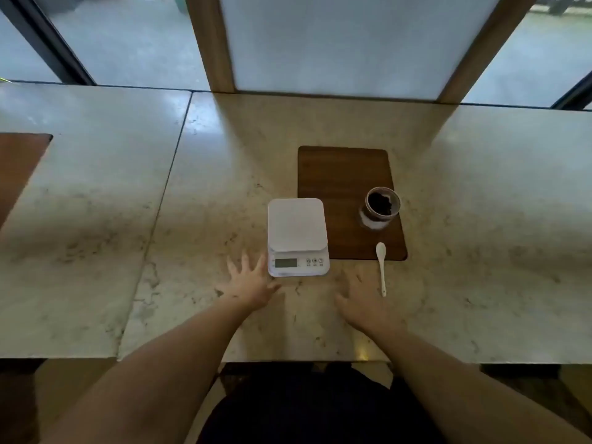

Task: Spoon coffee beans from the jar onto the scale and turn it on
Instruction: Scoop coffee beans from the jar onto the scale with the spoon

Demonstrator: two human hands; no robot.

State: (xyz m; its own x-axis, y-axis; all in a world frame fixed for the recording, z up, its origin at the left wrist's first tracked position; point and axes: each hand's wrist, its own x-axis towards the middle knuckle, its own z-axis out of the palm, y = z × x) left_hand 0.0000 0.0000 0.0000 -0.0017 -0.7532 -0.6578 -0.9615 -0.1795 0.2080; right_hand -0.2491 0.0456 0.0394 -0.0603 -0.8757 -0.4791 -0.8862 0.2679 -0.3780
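Note:
A white kitchen scale point(297, 233) stands on the marble counter, its platform bare and its display blank. To its right, an open glass jar point(382, 207) with dark coffee beans inside sits on a brown wooden board point(339, 174). A white spoon point(382, 267) lies on the counter in front of the jar, bowl towards the board. My left hand point(248, 282) rests flat with fingers spread just left of the scale's front corner. My right hand point(363, 301) lies flat with fingers spread, just left of the spoon's handle. Neither hand holds anything.
The marble counter point(192, 219) runs left and right, with a seam to the left of the scale. Another brown board point(19, 168) shows at the far left edge. A wood-framed panel point(336, 43) and windows rise behind the counter.

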